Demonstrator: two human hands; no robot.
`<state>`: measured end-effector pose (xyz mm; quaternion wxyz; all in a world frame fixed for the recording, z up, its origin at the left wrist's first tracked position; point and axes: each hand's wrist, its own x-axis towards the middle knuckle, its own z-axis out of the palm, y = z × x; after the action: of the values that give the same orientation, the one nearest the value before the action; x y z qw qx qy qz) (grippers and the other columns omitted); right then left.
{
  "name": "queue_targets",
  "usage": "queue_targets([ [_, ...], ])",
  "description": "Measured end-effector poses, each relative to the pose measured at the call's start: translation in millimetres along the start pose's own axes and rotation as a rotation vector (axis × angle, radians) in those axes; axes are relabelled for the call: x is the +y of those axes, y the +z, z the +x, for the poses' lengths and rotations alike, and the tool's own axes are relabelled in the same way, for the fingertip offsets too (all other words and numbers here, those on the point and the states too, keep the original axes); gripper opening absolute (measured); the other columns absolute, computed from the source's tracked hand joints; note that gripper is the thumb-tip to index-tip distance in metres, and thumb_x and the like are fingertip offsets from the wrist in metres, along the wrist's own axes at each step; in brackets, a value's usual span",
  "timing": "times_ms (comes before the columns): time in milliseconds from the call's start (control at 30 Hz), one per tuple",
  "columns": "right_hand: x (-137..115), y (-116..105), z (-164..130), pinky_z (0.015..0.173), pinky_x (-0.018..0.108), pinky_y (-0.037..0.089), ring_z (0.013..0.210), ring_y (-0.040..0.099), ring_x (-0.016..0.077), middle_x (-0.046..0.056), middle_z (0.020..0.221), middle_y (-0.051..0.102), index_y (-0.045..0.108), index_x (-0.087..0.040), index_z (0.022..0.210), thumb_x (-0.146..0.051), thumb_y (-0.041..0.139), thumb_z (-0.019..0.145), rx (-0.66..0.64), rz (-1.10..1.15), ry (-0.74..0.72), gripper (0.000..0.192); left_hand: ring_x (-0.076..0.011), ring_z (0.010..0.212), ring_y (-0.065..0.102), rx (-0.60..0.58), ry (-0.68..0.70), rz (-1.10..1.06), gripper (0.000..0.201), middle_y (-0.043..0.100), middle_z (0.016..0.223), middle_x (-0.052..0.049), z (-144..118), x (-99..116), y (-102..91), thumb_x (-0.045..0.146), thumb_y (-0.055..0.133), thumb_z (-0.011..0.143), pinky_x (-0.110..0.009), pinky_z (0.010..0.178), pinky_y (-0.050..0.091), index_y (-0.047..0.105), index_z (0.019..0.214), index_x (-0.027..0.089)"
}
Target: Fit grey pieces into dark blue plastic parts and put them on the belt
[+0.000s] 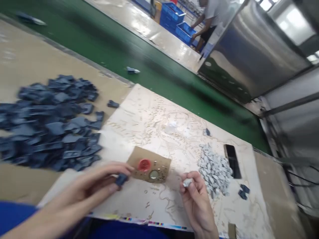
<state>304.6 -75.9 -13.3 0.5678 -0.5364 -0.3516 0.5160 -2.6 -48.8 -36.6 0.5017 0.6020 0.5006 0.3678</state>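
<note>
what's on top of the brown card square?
On the card: a red disc, a grey-green round piece and scattered tiny bits, too small to identify. Left hand, pinching a dark part, touches its left edge. The sheet beneath it is hidden.

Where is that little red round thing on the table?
In the head view, the red round piece lies on a brown cardboard scrap at the middle of the table, between the left hand and right hand.
</note>
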Motion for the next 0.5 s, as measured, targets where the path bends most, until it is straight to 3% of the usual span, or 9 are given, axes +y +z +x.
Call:
queue_targets([
  [100, 10, 8, 1, 0.05, 0.02, 0.062, 0.053, 0.07, 0.0136, 0.004, 0.074, 0.082, 0.086, -0.027, 0.086, -0.051, 0.096, 0.08, 0.014, -0.056, -0.071, 0.027, -0.0252, 0.111, 0.081, -0.051, -0.059, -0.257, 0.032, 0.084, 0.115, -0.011, -13, 16, 21.3, 0.056, 0.071, 0.101, -0.025, 0.094, 0.067, 0.087, 0.107, 0.028],
  [200, 14, 17, 0, 0.051, 0.023, 0.064, 0.055, 0.073, 0.0152, 0.006, 0.081, 0.085, 0.089, -0.026, 0.088, -0.044, 0.096, 0.081, -0.027, -0.21, -0.084, 0.021, -0.0236, 0.116, 0.079, -0.027, -0.082, -0.346, 0.029, 0.082, 0.117, -0.011, -18, 16, 23.3, 0.052, 0.069, 0.104, -0.025, 0.1, 0.065, 0.086, 0.111, 0.03],
  [367, 14, 27, -2, 0.066, 0.027, 0.071, 0.08, 0.083, 0.0225, 0.008, 0.091, 0.087, 0.089, -0.026, 0.095, -0.028, 0.084, 0.093, -0.088, -0.562, -0.286, 0.006, -0.0249, 0.118, 0.08, 0.061, -0.072, -0.321, 0.021, 0.082, 0.125, -0.01, -28, 3, 20.9, 0.046, 0.072, 0.102, -0.02, 0.09, 0.067, 0.086, 0.111, 0.033],
  [500, 23, 30, 1, 0.071, 0.033, 0.073, 0.08, 0.084, 0.0241, 0.007, 0.092, 0.088, 0.088, -0.027, 0.102, -0.019, 0.078, 0.096, -0.158, -0.758, -0.453, 0.015, -0.0228, 0.109, 0.084, 0.177, -0.013, -0.263, 0.015, 0.088, 0.117, -0.001, -29, -10, 20.0, 0.045, 0.084, 0.093, -0.018, 0.094, 0.065, 0.088, 0.106, 0.041],
])
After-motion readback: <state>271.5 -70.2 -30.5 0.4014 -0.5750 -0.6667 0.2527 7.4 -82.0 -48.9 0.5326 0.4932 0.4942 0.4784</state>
